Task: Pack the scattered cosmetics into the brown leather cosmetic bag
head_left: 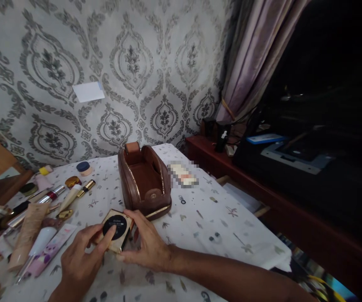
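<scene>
- A square gold box (122,230) sits in both hands, just in front of the brown bag (146,204), black disc (117,219) facing up.
- The left hand (82,253) grips its left side; the right hand (151,243) pinches the right.
- The bag gapes unzipped.
- Left of the bag I see a beige tube (30,235) and a blue-lidded jar (84,168).
- Right of the bag lies a blurred-out item (183,173).

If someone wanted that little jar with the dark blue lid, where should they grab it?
Probably by its round sides, from above on the brown bag's side: the jar stands lid up, with bare cloth toward the bag and a gold-brown pot close on its near left.
</scene>
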`<action>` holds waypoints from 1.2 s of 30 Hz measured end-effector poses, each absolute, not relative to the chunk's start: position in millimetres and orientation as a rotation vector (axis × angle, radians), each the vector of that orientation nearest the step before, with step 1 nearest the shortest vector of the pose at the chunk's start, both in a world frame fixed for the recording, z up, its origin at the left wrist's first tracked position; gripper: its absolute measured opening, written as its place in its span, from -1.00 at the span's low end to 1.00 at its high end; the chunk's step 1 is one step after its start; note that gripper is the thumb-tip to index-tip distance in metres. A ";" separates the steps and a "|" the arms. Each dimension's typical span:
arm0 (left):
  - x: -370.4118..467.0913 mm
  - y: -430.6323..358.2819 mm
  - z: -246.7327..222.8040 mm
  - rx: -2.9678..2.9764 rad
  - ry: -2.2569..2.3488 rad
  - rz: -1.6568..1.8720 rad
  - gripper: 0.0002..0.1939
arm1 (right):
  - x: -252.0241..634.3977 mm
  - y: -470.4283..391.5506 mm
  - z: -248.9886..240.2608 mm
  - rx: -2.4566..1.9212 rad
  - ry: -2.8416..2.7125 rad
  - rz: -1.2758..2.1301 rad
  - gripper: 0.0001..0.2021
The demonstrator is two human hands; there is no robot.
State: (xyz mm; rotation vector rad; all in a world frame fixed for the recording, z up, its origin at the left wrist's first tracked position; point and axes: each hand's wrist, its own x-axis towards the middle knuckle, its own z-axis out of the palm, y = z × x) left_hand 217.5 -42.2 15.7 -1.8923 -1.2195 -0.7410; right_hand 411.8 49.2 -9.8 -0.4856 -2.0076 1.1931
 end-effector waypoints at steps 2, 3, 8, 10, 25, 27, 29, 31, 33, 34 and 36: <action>217.0 -42.0 16.3 -1.904 -1.216 -0.739 -0.61 | 411.7 47.8 -11.7 -0.498 -2.024 1.159 -0.02; 217.5 -41.6 17.3 -1.904 -1.217 -0.755 -0.59 | 411.5 47.0 -12.1 -0.495 -2.033 1.138 -0.02; 222.9 -39.0 23.6 -1.868 -1.247 -0.855 -0.54 | 410.9 44.0 -7.9 -0.485 -2.089 1.064 0.00; 222.8 -39.1 22.1 -1.860 -1.279 -0.870 -0.56 | 411.4 43.9 -4.9 -0.509 -2.123 1.050 0.00; 237.8 -20.6 41.8 -1.828 -1.808 -1.471 -0.64 | 433.9 56.9 63.5 -0.159 -1.533 1.816 -0.30; 240.2 -6.7 55.7 -1.908 -1.806 -1.324 -0.71 | 435.9 67.0 81.9 -0.126 -1.407 1.796 -0.35; 244.0 9.9 65.3 -1.968 -1.743 -1.190 -0.67 | 434.3 81.8 101.3 -0.161 -1.255 1.758 -0.45; 250.1 26.2 69.1 -2.011 -1.638 -1.059 -0.64 | 428.3 101.0 119.3 -0.225 -1.159 1.736 -0.55; 257.6 39.5 67.6 -2.042 -1.552 -0.942 -0.64 | 417.2 123.4 132.7 -0.324 -1.088 1.729 -0.64; 261.3 44.4 65.3 -2.051 -1.525 -0.900 -0.64 | 409.9 135.2 136.7 -0.394 -1.065 1.743 -0.68; 267.5 50.4 59.1 -2.049 -1.501 -0.874 -0.64 | 393.2 158.2 138.8 -0.602 -1.021 1.795 -0.72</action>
